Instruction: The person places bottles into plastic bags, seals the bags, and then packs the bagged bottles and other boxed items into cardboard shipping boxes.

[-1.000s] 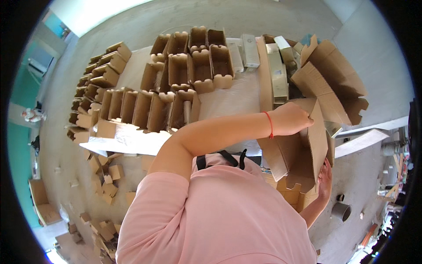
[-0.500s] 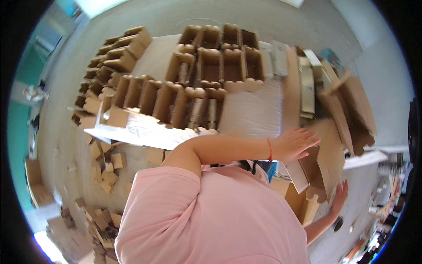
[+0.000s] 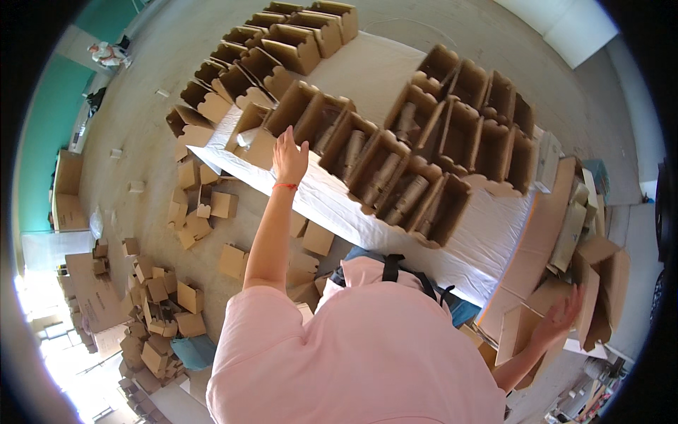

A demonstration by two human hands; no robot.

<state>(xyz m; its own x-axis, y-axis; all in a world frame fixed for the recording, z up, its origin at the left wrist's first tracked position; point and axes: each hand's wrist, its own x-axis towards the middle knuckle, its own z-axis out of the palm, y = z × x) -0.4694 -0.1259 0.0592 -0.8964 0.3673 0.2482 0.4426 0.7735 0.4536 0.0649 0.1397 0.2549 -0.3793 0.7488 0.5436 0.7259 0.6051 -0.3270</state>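
Observation:
My left hand (image 3: 289, 159) reaches over the near edge of the table, fingers stretched out and nothing in it. It is beside a low cardboard box (image 3: 256, 147) with something white and clear inside; whether they touch I cannot tell. Right by its fingertips begins a row of upright, open-topped cardboard boxes (image 3: 373, 173), several holding grey-brown cylinders (image 3: 382, 178). Out to the right, my right hand (image 3: 559, 318) has its fingers spread, in front of the flaps of a large open carton (image 3: 600, 290). It appears to hold nothing.
More open boxes stand in a group at the far left (image 3: 293, 48) and another at the back right (image 3: 462, 134) of the white-covered table (image 3: 487, 212). Small cardboard boxes (image 3: 157, 283) lie heaped on the floor at left. A person (image 3: 109, 54) is far off.
My left hand has swung from the carton at the right over to the row of boxes at the left. The view has turned, and my right hand remains by the carton.

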